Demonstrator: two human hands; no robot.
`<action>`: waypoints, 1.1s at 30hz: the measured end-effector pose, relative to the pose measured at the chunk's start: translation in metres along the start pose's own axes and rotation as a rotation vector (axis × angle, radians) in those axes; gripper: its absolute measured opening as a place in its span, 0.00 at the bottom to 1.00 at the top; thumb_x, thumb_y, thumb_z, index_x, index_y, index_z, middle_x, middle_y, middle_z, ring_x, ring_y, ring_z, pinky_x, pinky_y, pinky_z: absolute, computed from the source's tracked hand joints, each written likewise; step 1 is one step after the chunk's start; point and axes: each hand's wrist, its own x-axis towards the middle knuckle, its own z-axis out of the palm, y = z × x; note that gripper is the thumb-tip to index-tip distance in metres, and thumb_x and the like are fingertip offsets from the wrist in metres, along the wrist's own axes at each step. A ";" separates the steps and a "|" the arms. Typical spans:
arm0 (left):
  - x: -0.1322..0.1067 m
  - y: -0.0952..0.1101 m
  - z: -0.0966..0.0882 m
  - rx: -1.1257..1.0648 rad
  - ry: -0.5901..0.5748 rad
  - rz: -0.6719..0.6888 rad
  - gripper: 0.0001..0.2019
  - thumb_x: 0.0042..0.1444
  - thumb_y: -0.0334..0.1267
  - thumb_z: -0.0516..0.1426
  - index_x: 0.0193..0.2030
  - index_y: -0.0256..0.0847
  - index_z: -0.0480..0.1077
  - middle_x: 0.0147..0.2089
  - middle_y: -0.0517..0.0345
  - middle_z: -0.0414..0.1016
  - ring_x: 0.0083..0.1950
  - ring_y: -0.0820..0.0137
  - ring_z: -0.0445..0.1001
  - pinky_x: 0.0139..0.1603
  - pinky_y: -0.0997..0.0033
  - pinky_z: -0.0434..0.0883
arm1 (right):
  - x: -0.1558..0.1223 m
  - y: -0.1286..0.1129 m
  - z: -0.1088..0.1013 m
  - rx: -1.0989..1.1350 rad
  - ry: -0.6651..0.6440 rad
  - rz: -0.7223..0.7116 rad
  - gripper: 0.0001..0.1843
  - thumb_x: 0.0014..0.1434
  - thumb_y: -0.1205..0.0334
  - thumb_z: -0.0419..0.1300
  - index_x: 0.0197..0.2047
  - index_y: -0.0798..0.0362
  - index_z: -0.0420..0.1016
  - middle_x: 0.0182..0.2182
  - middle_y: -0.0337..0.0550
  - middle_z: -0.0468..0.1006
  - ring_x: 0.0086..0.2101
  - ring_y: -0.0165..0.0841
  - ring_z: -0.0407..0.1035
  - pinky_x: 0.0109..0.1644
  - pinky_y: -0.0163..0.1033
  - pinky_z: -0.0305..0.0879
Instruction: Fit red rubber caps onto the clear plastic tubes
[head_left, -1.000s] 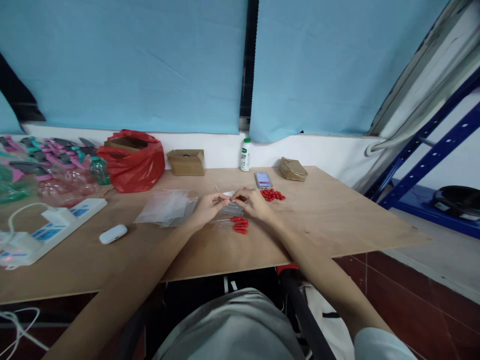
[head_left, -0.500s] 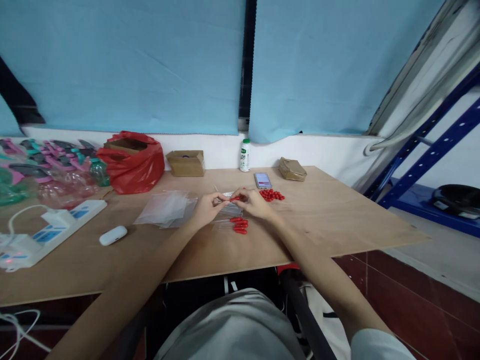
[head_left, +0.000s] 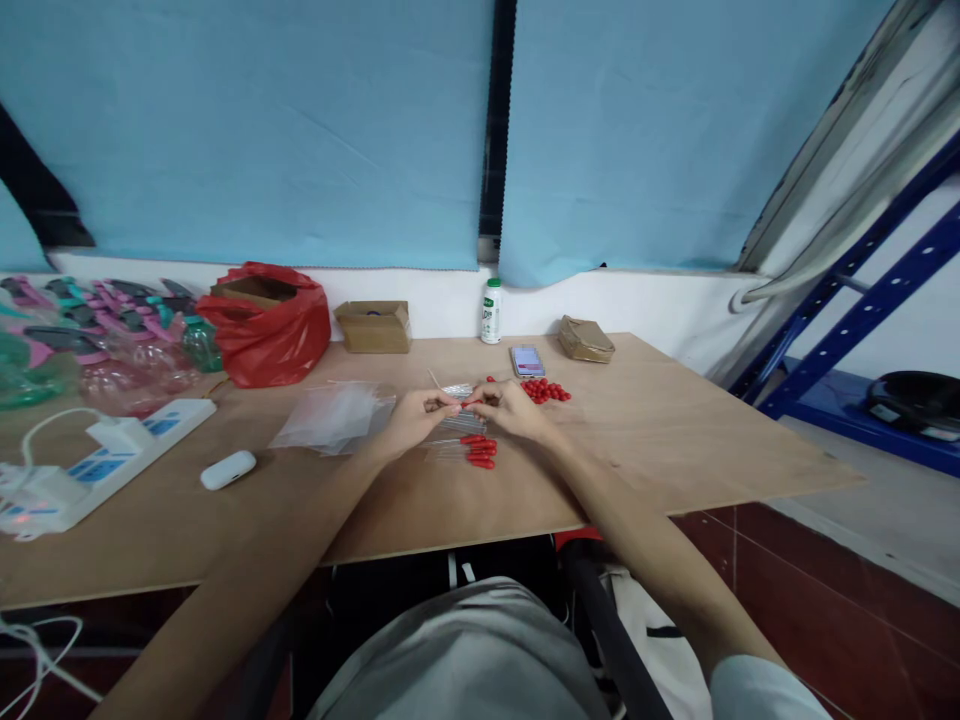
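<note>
Above the middle of the table, my left hand (head_left: pixel 418 418) and my right hand (head_left: pixel 510 408) meet fingertip to fingertip. A red rubber bulb (head_left: pixel 471 404) is pinched between them, mostly covered by my right fingers. From my left hand a thin pale tube (head_left: pixel 434 378) sticks out at the back; it looks like a glass dropper tube. Clear tubes (head_left: pixel 461 424) lie under and behind my hands. Just nearer to me are several droppers (head_left: pixel 480 450) with red bulbs, side by side. Loose red bulbs (head_left: pixel 547 391) are heaped beyond my right hand.
Clear plastic bags (head_left: pixel 326 415) lie left of my hands. Farther left are a white case (head_left: pixel 228 470), a power strip (head_left: pixel 142 440), spray bottles (head_left: pixel 135 350) and a red bag (head_left: pixel 274 335). Behind stand a carton (head_left: pixel 373 330), bottle (head_left: pixel 490 312), phone (head_left: pixel 527 360) and brown packet (head_left: pixel 586 340).
My hands have sunk very slightly, and more of the red bulb is hidden by the fingers. The things on the table stay in place.
</note>
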 end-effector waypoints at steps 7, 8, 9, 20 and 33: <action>0.000 -0.003 -0.001 0.007 0.002 0.015 0.16 0.55 0.50 0.66 0.39 0.38 0.81 0.40 0.51 0.84 0.41 0.64 0.79 0.47 0.64 0.73 | -0.001 -0.007 0.001 -0.197 0.037 -0.078 0.12 0.67 0.56 0.62 0.41 0.55 0.82 0.31 0.43 0.82 0.29 0.31 0.70 0.37 0.35 0.63; 0.001 -0.003 0.000 0.018 0.004 0.023 0.16 0.55 0.50 0.66 0.39 0.38 0.81 0.40 0.51 0.84 0.40 0.64 0.79 0.47 0.65 0.73 | -0.001 -0.008 0.001 -0.213 0.038 -0.090 0.12 0.67 0.56 0.62 0.41 0.55 0.82 0.31 0.43 0.82 0.29 0.31 0.70 0.37 0.35 0.63; 0.001 -0.002 0.000 0.028 0.008 0.033 0.16 0.55 0.50 0.66 0.39 0.38 0.81 0.40 0.51 0.84 0.40 0.64 0.79 0.47 0.65 0.74 | -0.001 -0.010 0.000 -0.222 0.039 -0.097 0.12 0.68 0.56 0.62 0.41 0.55 0.82 0.31 0.42 0.82 0.29 0.31 0.70 0.37 0.35 0.62; -0.004 0.014 0.001 -0.073 -0.002 0.031 0.18 0.60 0.53 0.63 0.38 0.37 0.78 0.38 0.53 0.81 0.42 0.65 0.78 0.49 0.66 0.72 | -0.004 -0.021 0.000 -0.206 0.114 -0.152 0.14 0.72 0.55 0.56 0.45 0.53 0.80 0.38 0.44 0.83 0.34 0.33 0.73 0.43 0.36 0.65; -0.002 0.003 0.000 0.276 0.084 0.130 0.15 0.62 0.51 0.61 0.43 0.41 0.79 0.32 0.57 0.80 0.32 0.68 0.73 0.36 0.70 0.67 | 0.002 -0.004 0.000 -0.175 0.075 -0.062 0.11 0.66 0.57 0.64 0.43 0.55 0.84 0.31 0.42 0.83 0.30 0.32 0.72 0.38 0.35 0.65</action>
